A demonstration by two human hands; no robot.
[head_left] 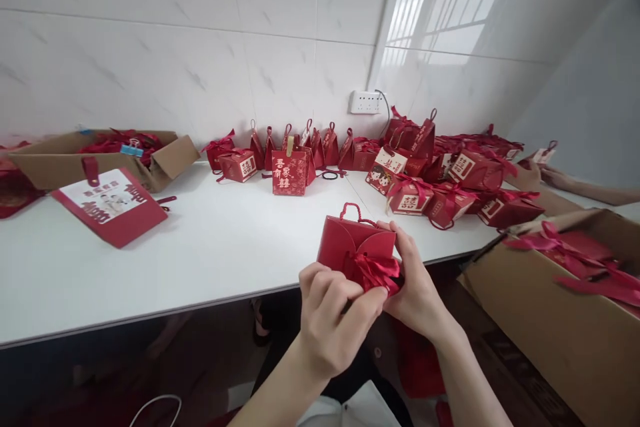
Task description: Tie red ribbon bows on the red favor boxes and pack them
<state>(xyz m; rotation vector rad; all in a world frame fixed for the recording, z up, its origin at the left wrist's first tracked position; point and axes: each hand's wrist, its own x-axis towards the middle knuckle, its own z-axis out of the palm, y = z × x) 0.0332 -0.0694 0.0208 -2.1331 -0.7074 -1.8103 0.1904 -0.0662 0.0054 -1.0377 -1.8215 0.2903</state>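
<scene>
A small red gift box (334, 240) with a twisted red cord handle is held just off the table's front edge. On its near face, below two curved flaps, sits a bunched red ribbon (373, 271). My left hand (336, 313) pinches the ribbon, fingers curled against the box's lower front. Wrapped round the right side of the box, my right hand (415, 283) supports it, thumb side up; some of its fingers are hidden behind the box.
Red gift boxes line the wall, with a larger pile (465, 170) at the right. Cardboard boxes of red items stand at the left (50, 170) and right front (565, 320). A red bag (135, 227) lies on the white table (220, 247). Another person's arm (585, 185) is at far right.
</scene>
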